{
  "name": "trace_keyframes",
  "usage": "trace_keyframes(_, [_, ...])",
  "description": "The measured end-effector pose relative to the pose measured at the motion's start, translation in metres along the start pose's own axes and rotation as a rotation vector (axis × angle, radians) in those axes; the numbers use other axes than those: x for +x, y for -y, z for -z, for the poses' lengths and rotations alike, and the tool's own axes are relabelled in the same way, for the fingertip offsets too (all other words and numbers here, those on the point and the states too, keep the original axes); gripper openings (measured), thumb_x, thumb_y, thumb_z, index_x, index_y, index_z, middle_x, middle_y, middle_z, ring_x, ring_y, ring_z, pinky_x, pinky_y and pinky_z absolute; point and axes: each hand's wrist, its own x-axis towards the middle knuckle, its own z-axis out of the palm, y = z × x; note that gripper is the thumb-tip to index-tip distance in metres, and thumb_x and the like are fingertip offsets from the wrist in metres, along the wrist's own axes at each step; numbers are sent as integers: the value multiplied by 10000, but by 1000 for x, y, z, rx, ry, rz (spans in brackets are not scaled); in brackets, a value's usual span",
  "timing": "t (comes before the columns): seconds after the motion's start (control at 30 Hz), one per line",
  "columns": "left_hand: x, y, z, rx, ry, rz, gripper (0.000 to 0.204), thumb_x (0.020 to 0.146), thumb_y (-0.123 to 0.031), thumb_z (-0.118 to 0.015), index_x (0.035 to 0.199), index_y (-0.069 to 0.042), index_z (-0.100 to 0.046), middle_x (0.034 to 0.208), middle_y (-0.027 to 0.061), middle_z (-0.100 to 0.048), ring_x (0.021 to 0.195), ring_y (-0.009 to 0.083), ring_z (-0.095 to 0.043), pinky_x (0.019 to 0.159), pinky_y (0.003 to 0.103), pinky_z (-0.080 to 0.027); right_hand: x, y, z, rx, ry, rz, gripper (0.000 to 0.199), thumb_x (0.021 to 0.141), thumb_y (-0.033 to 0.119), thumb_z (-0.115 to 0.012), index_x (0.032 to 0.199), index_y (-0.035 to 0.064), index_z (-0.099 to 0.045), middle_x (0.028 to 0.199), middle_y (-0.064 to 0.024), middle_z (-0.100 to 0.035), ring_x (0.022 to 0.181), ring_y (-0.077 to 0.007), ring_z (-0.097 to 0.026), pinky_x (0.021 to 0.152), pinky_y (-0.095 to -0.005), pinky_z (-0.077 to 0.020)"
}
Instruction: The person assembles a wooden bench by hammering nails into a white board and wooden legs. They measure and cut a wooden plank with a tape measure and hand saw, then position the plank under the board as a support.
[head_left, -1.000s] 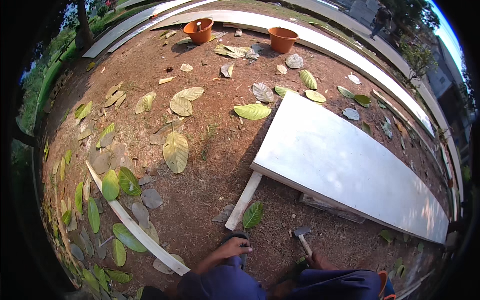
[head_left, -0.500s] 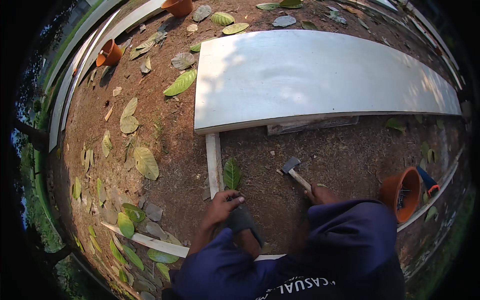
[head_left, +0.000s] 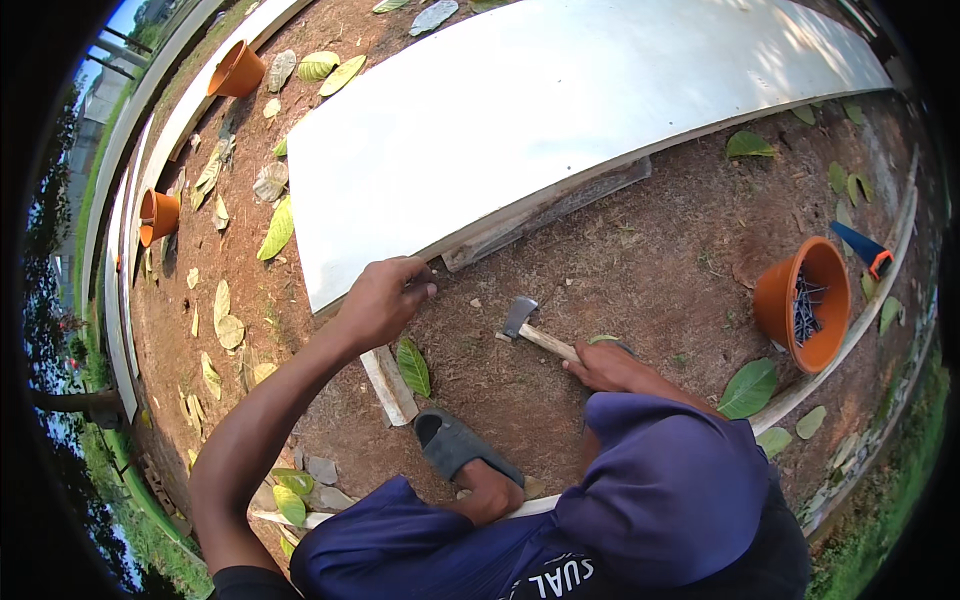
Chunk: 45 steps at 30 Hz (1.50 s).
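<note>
My right hand (head_left: 602,366) is wrapped round the wooden handle of a small hatchet (head_left: 548,342), its dark metal head pointing left, just above the ground. My left hand (head_left: 385,300) reaches forward to the near edge of a large white board (head_left: 450,140), near its left corner. Thumb and fingers are pinched together there; whatever they hold, if anything, is too small or hidden to name. A short wooden batten (head_left: 388,388) runs out from under the board below that hand. Under the board's near edge lies a rough timber piece (head_left: 560,212).
An orange bucket of nails (head_left: 820,300) stands at the right, with a blue handsaw (head_left: 862,246) beside it. Two more orange pots (head_left: 237,70) sit at the far left. Big fallen leaves (head_left: 748,388) dot the brown soil. My sandalled foot (head_left: 465,450) is close by.
My left hand has moved forward and left from near my knee to the board's edge. The view has shifted and turned. The hatchet stays in my right hand, low over the ground.
</note>
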Motion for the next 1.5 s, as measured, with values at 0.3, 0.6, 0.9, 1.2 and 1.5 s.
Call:
trace_keyframes(0.3, [170,-50,-42,-409,-279,-186,236,978,-209,-660,1071,1,-712,1006,132,-737,957,234,-681,872,372,-520,7,-6,1,62,3,86,440,1029,363,-532,1093,-72,-549,851,-315,-671,842,-491,-672,796,-566,-507])
trace_keyframes(0.6, [195,-35,-79,-515,-313,-139,224,985,-230,-644,1063,-26,-695,1015,120,-731,1010,242,-664,917,399,-502,13,-10,13,131,60,66,463,1025,386,-542,1112,-68,-566,889,-314,-679,865,-482,-684,803,-561,-517])
trace_keyframes(0.9, [192,-44,-76,-387,-298,-146,219,992,-205,-634,1099,-15,-654,1048,158,-730,1002,292,-686,890,418,-525,7,-6,15,155,46,60,513,1025,423,-537,1123,-77,-599,930,-323,-681,873,-485,-684,825,-551,-517])
trace_keyframes(1.2, [199,-30,-95,-351,-530,-301,151,938,-163,-695,992,-27,-655,976,162,-723,923,335,-703,811,418,-539,-29,-18,15,281,-79,-70,443,1020,393,-510,1235,19,-613,1020,-289,-682,983,-434,-681,868,-506,-514])
trace_keyframes(1.5, [197,-26,-95,-413,-476,-243,189,927,-172,-706,1032,-18,-674,1016,172,-743,948,333,-718,825,411,-547,-74,-1,82,659,-556,0,415,1054,246,-538,1394,14,-486,890,-88,-640,743,-145,-651,627,-324,-547])
